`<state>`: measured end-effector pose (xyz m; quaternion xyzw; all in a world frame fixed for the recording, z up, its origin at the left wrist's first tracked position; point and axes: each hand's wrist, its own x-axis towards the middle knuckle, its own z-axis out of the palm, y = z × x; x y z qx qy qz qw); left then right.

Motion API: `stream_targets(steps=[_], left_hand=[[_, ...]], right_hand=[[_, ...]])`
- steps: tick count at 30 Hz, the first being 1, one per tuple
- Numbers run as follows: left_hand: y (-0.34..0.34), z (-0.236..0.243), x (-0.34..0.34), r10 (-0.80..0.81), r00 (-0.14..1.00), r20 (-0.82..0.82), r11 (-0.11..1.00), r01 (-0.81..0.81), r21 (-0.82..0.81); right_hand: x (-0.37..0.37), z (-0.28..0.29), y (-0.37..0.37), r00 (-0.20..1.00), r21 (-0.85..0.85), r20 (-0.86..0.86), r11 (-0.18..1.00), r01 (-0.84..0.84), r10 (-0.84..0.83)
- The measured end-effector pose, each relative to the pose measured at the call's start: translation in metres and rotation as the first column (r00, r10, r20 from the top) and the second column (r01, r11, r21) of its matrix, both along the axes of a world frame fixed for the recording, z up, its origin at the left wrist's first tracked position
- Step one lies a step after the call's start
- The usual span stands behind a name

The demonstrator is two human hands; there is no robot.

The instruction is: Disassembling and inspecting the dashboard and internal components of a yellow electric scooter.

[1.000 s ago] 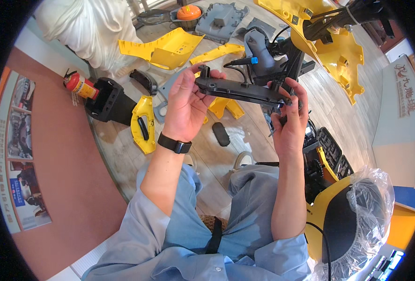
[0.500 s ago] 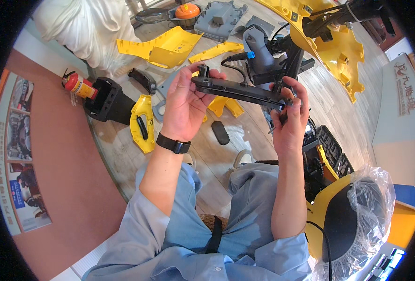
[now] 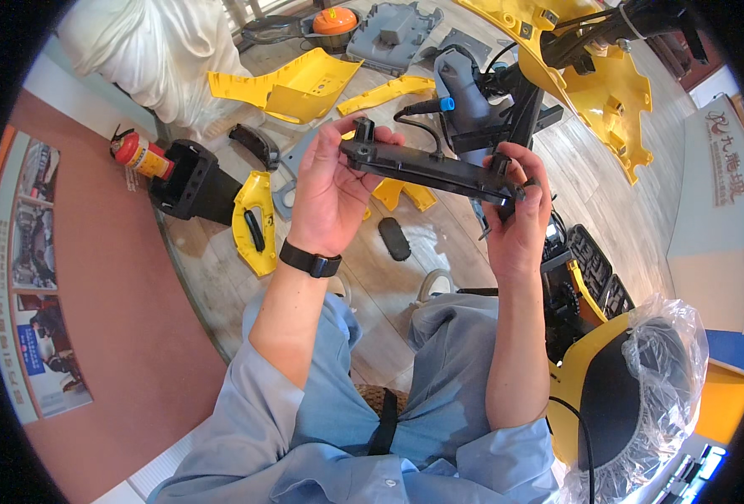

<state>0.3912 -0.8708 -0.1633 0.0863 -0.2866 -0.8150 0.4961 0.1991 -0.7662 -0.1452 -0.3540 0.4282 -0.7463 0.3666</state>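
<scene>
Both my hands hold up a long black plastic part, shaped like a lamp housing, with a short cable ending in a blue-tipped connector. My left hand is closed round its left end, thumb near an upright mounting tab. At the lower right end, my right hand grips it between thumb and fingers. The part tilts down to the right, above the floor. Beyond it stands the black frame of a partly stripped scooter; the part's far side is hidden.
Yellow body panels and a yellow side piece lie on the wood floor. A small black oval piece lies below my hands. At left are a fire extinguisher and a black bin; a plastic-wrapped seat stands right.
The black part has rolled slightly in my hands, showing more of its near face. My right fingers have shifted a little at its end.
</scene>
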Motion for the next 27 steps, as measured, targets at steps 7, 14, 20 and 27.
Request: stream_targets(steps=[7,14,20,27], left_hand=[[0.000,0.000,0.000,-0.004,1.000,-0.004,1.000,0.003,-0.029],[0.004,0.009,-0.002,0.042,0.999,-0.006,0.999,-0.042,0.017],[0.002,0.001,0.000,0.017,1.000,0.012,0.998,-0.016,-0.065],[0.001,0.000,0.000,0.012,1.000,0.008,0.998,-0.011,-0.054]], right_hand=[[-0.002,-0.002,0.001,0.999,-0.003,0.000,0.999,-0.036,0.036],[-0.005,-0.004,0.000,0.995,-0.044,-0.017,0.994,-0.100,0.100],[-0.003,-0.005,0.002,0.993,-0.071,-0.002,0.990,-0.121,0.121],[0.002,0.000,0.002,0.994,-0.058,0.034,0.993,-0.102,0.104]])
